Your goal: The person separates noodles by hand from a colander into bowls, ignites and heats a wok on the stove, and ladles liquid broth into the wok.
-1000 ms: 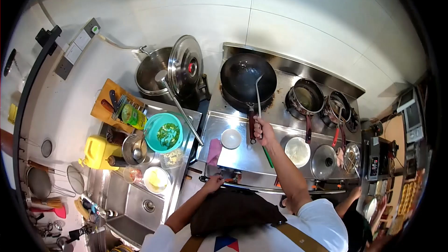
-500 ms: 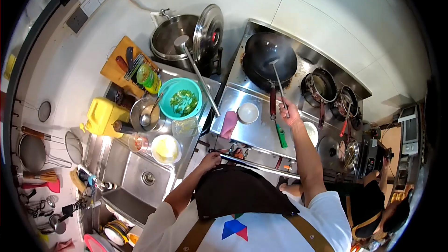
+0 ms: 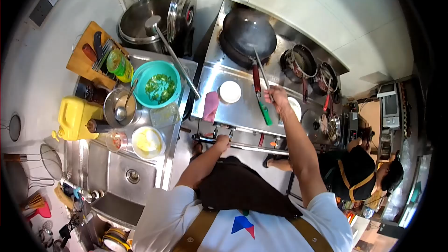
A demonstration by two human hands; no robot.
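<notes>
On the steel stove top, the right hand grips the long metal ladle, its shaft running far-left into the black wok; the left hand closes on the stove's front rail.

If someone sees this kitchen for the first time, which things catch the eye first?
The big dark wok at the top of the steel stove, with the right hand gripping a long ladle that reaches into it. The left hand rests on the stove's front rail. Left of the stove stand a teal bowl of chopped greens and a yellow jug.
</notes>
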